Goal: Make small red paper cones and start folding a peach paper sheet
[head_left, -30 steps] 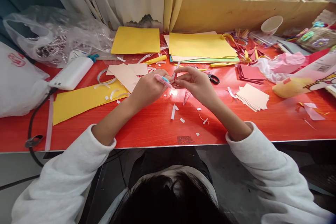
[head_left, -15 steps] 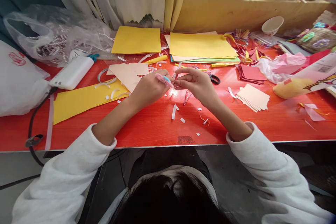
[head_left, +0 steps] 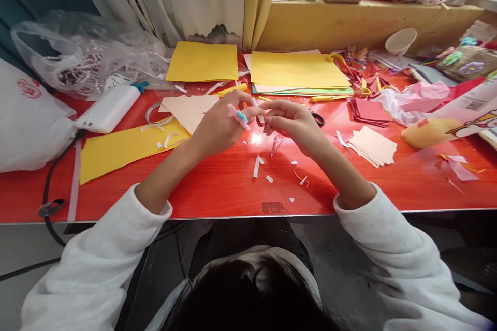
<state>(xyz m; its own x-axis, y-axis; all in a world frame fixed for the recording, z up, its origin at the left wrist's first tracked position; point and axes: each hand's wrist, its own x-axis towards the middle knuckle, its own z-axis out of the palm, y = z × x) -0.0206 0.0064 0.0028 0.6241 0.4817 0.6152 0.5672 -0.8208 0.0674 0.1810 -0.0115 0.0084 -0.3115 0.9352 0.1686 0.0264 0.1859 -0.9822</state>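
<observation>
My left hand and my right hand meet at the fingertips above the red table. A pink and blue ornament sits on a finger of my left hand. Between the fingertips is a small white strip, pinched by my right hand with something dark red beside it. My left fingers are bent and touch near the strip; what they hold, if anything, is hidden. Just below the hands lies a small red-and-clear cone. White paper scraps are scattered nearer the front edge.
Yellow sheets lie at the back, with black-handled scissors in front. Pale pink cards and dark red cards are at the right. A white power bank, plastic bag and yellow paper occupy the left.
My left hand has turned and its fingers have lifted and arched over more. My right hand has shifted slightly. The white strip now tilts the other way between the fingertips.
</observation>
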